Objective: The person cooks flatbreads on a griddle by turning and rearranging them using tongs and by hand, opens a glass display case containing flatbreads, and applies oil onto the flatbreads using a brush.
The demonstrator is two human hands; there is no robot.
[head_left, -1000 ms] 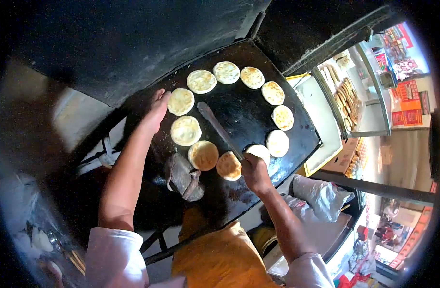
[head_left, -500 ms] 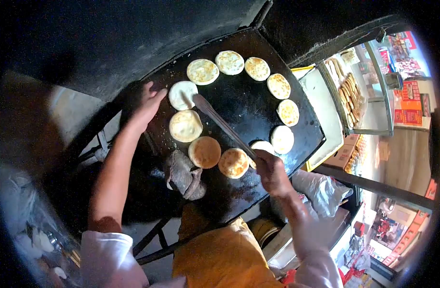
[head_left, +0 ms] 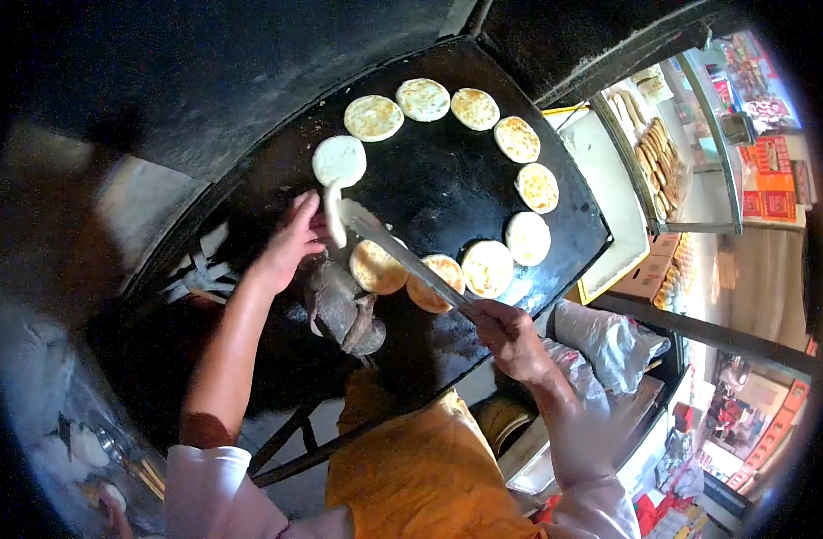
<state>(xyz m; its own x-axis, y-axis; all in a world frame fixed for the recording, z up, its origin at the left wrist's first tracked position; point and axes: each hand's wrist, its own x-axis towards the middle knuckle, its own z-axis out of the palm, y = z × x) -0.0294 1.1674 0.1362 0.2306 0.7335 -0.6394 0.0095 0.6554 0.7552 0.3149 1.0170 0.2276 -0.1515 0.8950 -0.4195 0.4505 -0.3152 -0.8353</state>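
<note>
My right hand (head_left: 517,343) is wrapped round the handle of a long, flat metal spatula (head_left: 409,260), whose blade reaches up and left across the griddle. At its far end a round flatbread (head_left: 337,218) is tipped up on edge. My left hand (head_left: 288,244) is just left of that bread with fingers apart; whether the fingertips touch it I cannot tell. Above it a pale flatbread (head_left: 339,162) lies flat. Several more browned flatbreads (head_left: 374,118) form a ring on the dark griddle (head_left: 429,193). The spatula partly covers two browned breads (head_left: 377,268) below.
A dark, crumpled cloth-like bundle (head_left: 338,310) lies on the griddle's near edge. To the right are a white tray with a yellow rim (head_left: 613,251), a glass case with long breads (head_left: 658,166) and plastic bags (head_left: 609,346). A dark metal hood (head_left: 205,81) hangs at the upper left.
The spatula blade has moved from the pale flatbread down to the one below, which now stands tipped on edge. My left hand has moved right, beside it. A bread near my right hand is uncovered.
</note>
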